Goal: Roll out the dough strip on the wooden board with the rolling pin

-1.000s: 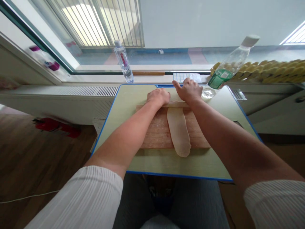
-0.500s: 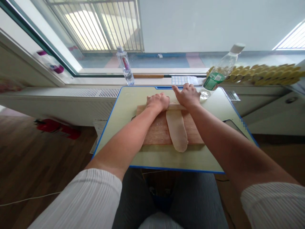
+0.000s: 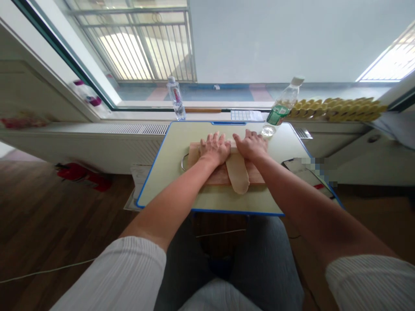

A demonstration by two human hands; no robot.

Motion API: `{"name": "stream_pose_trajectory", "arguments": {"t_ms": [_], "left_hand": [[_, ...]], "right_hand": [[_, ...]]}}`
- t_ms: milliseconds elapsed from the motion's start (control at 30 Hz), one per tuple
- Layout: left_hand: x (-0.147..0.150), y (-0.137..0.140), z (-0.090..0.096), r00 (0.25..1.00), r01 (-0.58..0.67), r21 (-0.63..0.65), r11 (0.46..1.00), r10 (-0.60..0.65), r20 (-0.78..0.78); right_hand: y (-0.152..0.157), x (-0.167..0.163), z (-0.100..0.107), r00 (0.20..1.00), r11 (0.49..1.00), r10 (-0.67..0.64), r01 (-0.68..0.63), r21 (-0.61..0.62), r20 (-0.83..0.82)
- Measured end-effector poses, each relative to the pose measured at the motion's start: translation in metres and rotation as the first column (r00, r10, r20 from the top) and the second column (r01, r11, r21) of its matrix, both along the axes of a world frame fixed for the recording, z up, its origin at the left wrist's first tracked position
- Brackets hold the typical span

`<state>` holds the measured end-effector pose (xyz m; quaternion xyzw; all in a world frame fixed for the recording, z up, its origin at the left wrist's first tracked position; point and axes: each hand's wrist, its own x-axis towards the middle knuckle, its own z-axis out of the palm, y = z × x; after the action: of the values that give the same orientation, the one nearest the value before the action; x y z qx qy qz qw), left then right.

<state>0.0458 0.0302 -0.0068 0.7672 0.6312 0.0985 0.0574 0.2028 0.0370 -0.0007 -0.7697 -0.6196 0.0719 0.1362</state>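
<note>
L hand (image 3: 215, 149) now uncurled; smooth, oblong dough (image 3: 238, 173) on wd. board (image 3: 221, 176).

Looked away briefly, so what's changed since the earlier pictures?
The left hand has uncurled and now stretches forward. The shifted view shows more of the metal handle beside the board. Nothing visibly let go. It and the right hand stay at the rolling pin, the dough still overhanging the board's near edge.
</note>
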Motion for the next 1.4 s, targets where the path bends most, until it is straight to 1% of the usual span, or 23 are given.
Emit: {"name": "stream_pose_trajectory", "arguments": {"t_ms": [200,367,500,600,700,767,1000,1067,1200,1400], "left_hand": [[-0.008,-0.046,-0.003,0.999,0.037,0.071,0.997,-0.04,0.035],[-0.017,-0.091,-0.002,0.997,0.072,0.08,0.994,-0.073,0.009],[-0.027,-0.124,0.002,0.989,0.13,0.139,0.982,-0.138,0.054],[-0.032,-0.135,0.005,0.984,0.135,0.164,0.977,-0.152,0.095],[-0.032,-0.132,0.007,0.981,0.112,0.167,0.979,-0.136,0.135],[-0.03,-0.124,0.007,0.982,0.092,0.159,0.983,-0.116,0.148],[-0.018,-0.088,-0.004,0.998,-0.051,0.142,0.989,0.045,0.042],[-0.017,-0.075,-0.004,0.999,-0.047,0.115,0.992,0.044,0.024],[-0.018,-0.051,-0.001,1.0,0.007,0.07,0.998,-0.006,-0.01],[-0.018,-0.024,0.001,0.999,0.048,0.016,0.999,-0.048,-0.001]], "right_hand": [[-0.045,-0.01,-0.003,0.997,0.998,-0.02,0.016,0.053,0.077],[-0.095,-0.015,-0.003,0.993,0.998,0.037,-0.042,0.047,0.108],[-0.135,-0.013,0.003,0.991,0.995,0.084,-0.089,0.044,0.105],[-0.146,-0.01,0.012,0.986,0.991,0.115,-0.122,0.05,0.118],[-0.138,-0.007,0.019,0.982,0.99,0.111,-0.123,0.069,0.154],[-0.128,-0.004,0.018,0.98,0.99,0.11,-0.123,0.073,0.163],[-0.099,0.004,-0.006,0.983,0.985,0.127,-0.141,0.096,0.133],[-0.092,0.004,-0.008,0.981,0.985,0.128,-0.143,0.096,0.146],[-0.078,0.003,-0.009,0.983,0.982,0.117,-0.136,0.129,0.144],[-0.057,0.004,-0.009,0.982,0.984,0.107,-0.127,0.123,0.154]]}}
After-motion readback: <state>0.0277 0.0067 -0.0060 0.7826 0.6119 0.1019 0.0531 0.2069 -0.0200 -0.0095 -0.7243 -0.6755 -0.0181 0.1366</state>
